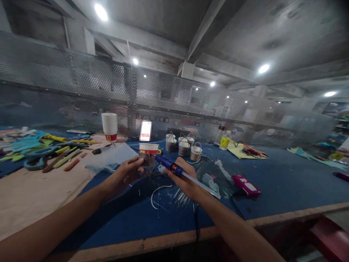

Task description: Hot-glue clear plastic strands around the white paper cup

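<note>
My left hand (127, 171) is closed around the side of a paper cup (148, 149), white and red at the rim, with a grey-brown wrap on its lower part. In my right hand (185, 179) is a blue glue gun (170, 165), its nozzle close to the cup's right side. Whether the nozzle touches the cup I cannot tell. A long translucent glue stick (203, 186) sticks out of the gun's back end. Behind the hands stand several small wrapped cups with looped handles, one of them a little bucket (196, 153) nearest me.
Stacked paper cups (109, 125) stand at the back left, near scissors (35, 162) and coloured strips. Thin wires (182, 196) and a white curved cord (152, 198) lie on the blue tabletop (131, 225). Rightward are a magenta device (246, 185) and a yellow-labelled bottle (225, 141). Mesh (169, 94) rises behind.
</note>
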Available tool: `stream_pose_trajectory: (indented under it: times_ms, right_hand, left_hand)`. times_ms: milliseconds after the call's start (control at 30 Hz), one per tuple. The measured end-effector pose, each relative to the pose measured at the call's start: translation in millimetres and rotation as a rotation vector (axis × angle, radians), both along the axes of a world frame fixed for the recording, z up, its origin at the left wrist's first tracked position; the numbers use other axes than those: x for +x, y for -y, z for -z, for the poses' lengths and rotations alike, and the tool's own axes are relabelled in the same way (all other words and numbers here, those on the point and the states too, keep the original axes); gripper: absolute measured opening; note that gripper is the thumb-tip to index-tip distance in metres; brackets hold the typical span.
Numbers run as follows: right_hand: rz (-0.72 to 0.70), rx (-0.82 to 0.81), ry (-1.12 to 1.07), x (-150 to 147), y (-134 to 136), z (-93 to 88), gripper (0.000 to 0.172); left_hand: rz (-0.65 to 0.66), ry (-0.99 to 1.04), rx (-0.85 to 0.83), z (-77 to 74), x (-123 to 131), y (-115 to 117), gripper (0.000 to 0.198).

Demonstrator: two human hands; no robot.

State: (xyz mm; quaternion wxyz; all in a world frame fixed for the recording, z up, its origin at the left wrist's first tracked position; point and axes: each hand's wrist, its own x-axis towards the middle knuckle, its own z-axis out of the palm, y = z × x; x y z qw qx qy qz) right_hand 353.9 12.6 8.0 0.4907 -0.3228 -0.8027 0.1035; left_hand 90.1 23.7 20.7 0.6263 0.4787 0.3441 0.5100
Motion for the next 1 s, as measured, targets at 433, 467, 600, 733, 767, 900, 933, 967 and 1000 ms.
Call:
stream_pose_trajectory:
  times_ms: [433, 467, 600, 733, 767, 900, 933, 967, 1000]
  right_hand:
    - [-0.020, -0.021, -0.041, 0.4, -1.1, 1.6, 0.038]
    - [-0.019, -0.025, -0.042, 0.4, -1.0, 1.6, 0.038]
    - [-0.012, -0.042, -0.044, 1.0, -1.2, 2.0, 0.039]
    - [-0.004, -0.050, -0.039, 1.1, -1.5, 2.7, 0.041]
    - [-0.001, -0.054, -0.039, 1.0, -1.5, 2.7, 0.041]
    - [0.013, -0.055, -0.034, 1.0, -1.0, 2.0, 0.041]
    - [0.013, -0.049, -0.034, 1.0, -0.8, 1.9, 0.041]
    - [0.013, -0.042, -0.036, 1.1, -0.7, 1.9, 0.041]
    - [0.011, -0.038, -0.038, 1.0, -0.5, 1.8, 0.041]
  left_hand:
    - [0.014, 0.001, 0.007, 2.5, -2.1, 0.5, 0.029]
    - [0.015, 0.004, 0.008, 2.8, -2.2, 0.1, 0.028]
    - [0.012, 0.013, 0.008, 4.6, -2.8, -2.8, 0.028]
    - [0.026, 0.018, 0.007, 3.7, -1.8, -2.9, 0.029]
    - [0.024, 0.014, 0.001, 2.9, -1.4, -2.4, 0.029]
    - [0.008, 0.025, -0.023, 0.7, -0.8, -0.3, 0.028]
    - [0.014, 0.036, -0.020, 0.7, -1.1, -0.1, 0.026]
    - [0.026, 0.041, -0.015, 1.0, -1.6, 0.0, 0.026]
    - [0.038, 0.041, -0.010, 1.3, -2.1, -0.1, 0.026]
